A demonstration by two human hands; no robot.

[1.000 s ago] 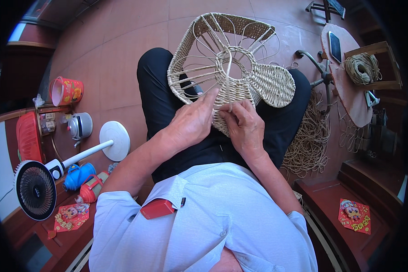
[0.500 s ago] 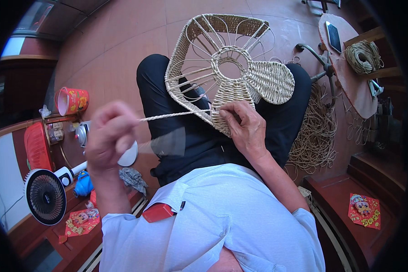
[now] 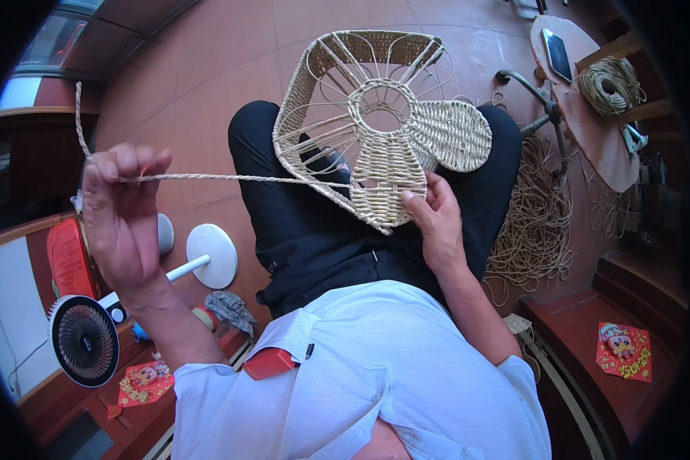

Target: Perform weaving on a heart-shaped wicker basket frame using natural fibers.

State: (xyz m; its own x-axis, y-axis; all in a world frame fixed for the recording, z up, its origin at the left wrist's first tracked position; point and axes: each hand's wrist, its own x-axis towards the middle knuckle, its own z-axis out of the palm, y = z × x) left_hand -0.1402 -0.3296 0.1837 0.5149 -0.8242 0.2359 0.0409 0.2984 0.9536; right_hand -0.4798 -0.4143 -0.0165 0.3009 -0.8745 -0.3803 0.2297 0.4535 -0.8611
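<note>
Across my thighs rests a half-woven straw piece [image 3: 391, 157] on a wire frame, with a round ring in the middle and petal-shaped panels around it. Two petals are filled with weave; other sections show bare wires and spokes. My left hand [image 3: 123, 207], raised at the left, grips a twisted straw cord [image 3: 230, 178] whose free end sticks up above the fingers. That cord runs taut to the near petal. My right hand [image 3: 438, 218] pinches this petal's right edge, thumb on top and fingers partly hidden beneath.
A heap of loose cord [image 3: 533, 222] lies on the floor right of my leg. Beyond it, a board [image 3: 583, 115] carries a phone [image 3: 557, 55] and a cord coil [image 3: 612, 86]. At the left are a white-stemmed fan [image 3: 84, 337], a grey cloth [image 3: 230, 308] and a red basket [image 3: 70, 257].
My left hand has moved further left, drawing out a longer stretch of cord. My right hand has shifted from the petal's top to its right edge.
</note>
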